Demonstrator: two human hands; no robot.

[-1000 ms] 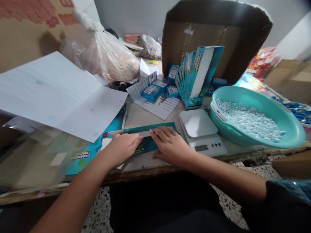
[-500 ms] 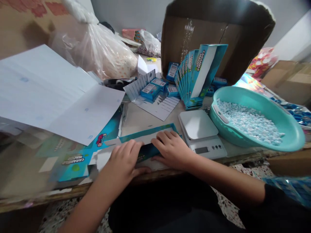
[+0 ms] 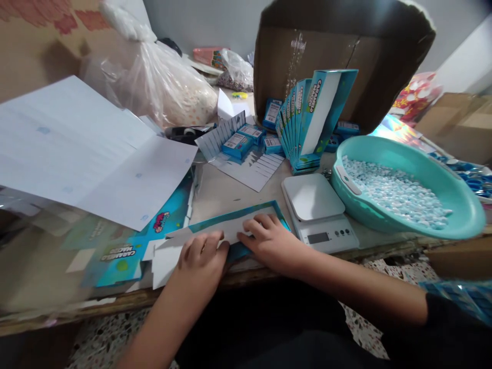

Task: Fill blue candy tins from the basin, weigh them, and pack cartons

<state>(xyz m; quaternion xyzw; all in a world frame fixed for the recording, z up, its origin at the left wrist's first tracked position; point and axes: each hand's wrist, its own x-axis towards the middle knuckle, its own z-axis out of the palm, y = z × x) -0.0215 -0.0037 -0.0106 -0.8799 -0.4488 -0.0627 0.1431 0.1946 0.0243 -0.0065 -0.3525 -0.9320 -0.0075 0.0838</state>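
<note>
Hands: left hand (image 3: 202,256) and right hand (image 3: 269,241) lie palm-down, side by side at the near table edge (image 3: 115,302). The fingers are laid out flat and pressing, with nothing pinched.
Carton blank (image 3: 230,225): it lies flat under both hands, white inner face up, with a glossy teal border. One long flap is raised slightly at 12 o'clock from the fingers.
Basin (image 3: 467,218): a round teal plastic basin at 2 o'clock from the right hand. It is partly filled with small pale blue and white pellets (image 3: 395,192) and overhangs the table's near edge.
Cardboard box (image 3: 277,56): brown corrugated board, lying on its side at 12 o'clock with the mouth facing the person. Small blue packs (image 3: 273,113) sit inside.
Divider sheet (image 3: 253,171): slotted white card at 12 o'clock from the left hand. Its upright ribs hold more small blue boxes (image 3: 240,144).
Folded cartons (image 3: 303,123): a standing fan of teal sleeves in front of the box mouth.
Scale (image 3: 319,210): a white scale with a smooth square platform, just beside the right hand at 3 o'clock. It is nearly touching the basin.
Plastic bag (image 3: 165,87): clear, crinkled and bulging, at 11 o'clock.
Paper sheets (image 3: 77,143): large white sheets at 10 o'clock, lying over printed teal blanks (image 3: 126,251).
Open room: a bare strip of tabletop (image 3: 223,192) lies between the blank and the divider sheet.
</note>
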